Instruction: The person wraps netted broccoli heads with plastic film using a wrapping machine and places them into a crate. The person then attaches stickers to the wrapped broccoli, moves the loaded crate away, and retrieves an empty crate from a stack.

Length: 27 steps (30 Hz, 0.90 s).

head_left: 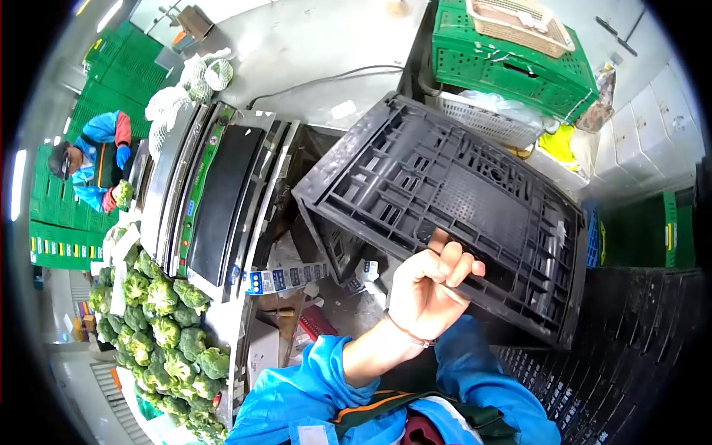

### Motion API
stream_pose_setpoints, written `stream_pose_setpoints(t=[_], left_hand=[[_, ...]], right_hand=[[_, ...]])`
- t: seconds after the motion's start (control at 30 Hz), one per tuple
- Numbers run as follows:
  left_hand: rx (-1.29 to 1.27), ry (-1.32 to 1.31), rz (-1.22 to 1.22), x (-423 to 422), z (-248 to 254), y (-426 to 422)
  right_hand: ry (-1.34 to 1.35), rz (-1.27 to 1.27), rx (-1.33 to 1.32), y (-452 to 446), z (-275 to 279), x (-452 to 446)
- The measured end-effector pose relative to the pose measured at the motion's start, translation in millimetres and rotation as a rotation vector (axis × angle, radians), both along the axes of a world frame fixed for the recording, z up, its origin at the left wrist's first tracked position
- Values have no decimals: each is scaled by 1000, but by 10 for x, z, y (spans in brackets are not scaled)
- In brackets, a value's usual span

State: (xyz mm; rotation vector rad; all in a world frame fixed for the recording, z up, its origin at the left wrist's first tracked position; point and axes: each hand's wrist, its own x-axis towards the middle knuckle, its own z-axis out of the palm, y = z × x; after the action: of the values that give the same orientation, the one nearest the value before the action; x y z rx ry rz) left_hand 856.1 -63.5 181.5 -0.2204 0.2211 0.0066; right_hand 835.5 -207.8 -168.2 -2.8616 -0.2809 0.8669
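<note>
A black plastic crate (475, 200) is tilted in front of me, its ribbed, slotted face toward the camera. My left hand (434, 278) is at the crate's near edge with its fingers curled against the bars; a thin band circles the wrist. My right arm, in a blue sleeve (471, 352), reaches up under the crate, and the crate hides that hand. To the left of the crate is a wrapping machine (226, 200) with a dark flat top. A strip of printed labels (285, 279) hangs from its near side.
Broccoli heads (167, 334) are heaped at the left. Beyond them a co-worker (96, 159) in blue holds a broccoli head. Black crates (615, 334) are stacked at the right. At the back, a green crate (512, 67) bears a beige basket (519, 26) above a white basket (482, 119).
</note>
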Motion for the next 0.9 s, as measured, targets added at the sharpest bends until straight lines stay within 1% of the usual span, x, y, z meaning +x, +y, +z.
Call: stream_pose_setpoints(t=[0.1,0.17,0.2,0.23,0.27,0.3,0.33,0.4,0.47,0.5,0.53,0.57,0.6,0.63,0.67,0.73,0.77,0.8,0.83,0.87,0.9], left_hand=[[-35,-29,39,-20,-153,106],[-75,-5,25,22,-254,157],[-87,-3,45,41,-342,162],[-99,14,60,42,-485,171],[-112,35,69,24,-661,172],[-113,-19,88,-31,-947,145],[-127,-69,130,-75,-1282,91],[-107,-55,169,-135,-1938,-15],[-64,132,195,-164,-2591,-162],[-96,242,192,-164,-2895,-224],[-127,358,187,-188,-3216,-294],[-84,392,225,-284,-3619,-404],[-36,516,186,-410,-3890,-442],[-6,467,150,-622,-4116,-465],[27,429,109,-878,-4229,-469],[25,716,81,-1179,-3884,-305],[4,822,43,-1285,-3800,-187],[-18,921,9,-1382,-3748,-75],[68,906,-19,-1499,-3825,-10],[154,776,25,-1582,-3911,23],[248,834,28,-1584,-3982,38]], right_hand=[[173,98,98,181,143,-434],[328,115,223,282,375,-733],[412,86,309,306,539,-841],[500,1,409,317,716,-907],[590,-160,547,312,920,-898],[671,-374,721,297,1105,-868],[722,-670,1043,261,1291,-798],[741,-1098,1855,95,1352,-605],[692,-1172,2300,-178,988,-319],[553,-1385,2176,-122,1034,-77],[609,-1705,2103,-244,679,41],[603,-1904,1961,-277,405,99],[592,-2096,1803,-317,186,147],[496,-2105,1704,-343,20,135],[522,-2047,1703,-453,-110,82],[573,-1955,1712,-703,-276,-128],[601,-2124,1608,-767,-314,-167],[528,-2140,1662,-768,-294,-204],[438,-2061,1674,-778,-279,-253],[351,-1981,1684,-803,-271,-297],[355,-2000,1621,-903,-305,-316]])
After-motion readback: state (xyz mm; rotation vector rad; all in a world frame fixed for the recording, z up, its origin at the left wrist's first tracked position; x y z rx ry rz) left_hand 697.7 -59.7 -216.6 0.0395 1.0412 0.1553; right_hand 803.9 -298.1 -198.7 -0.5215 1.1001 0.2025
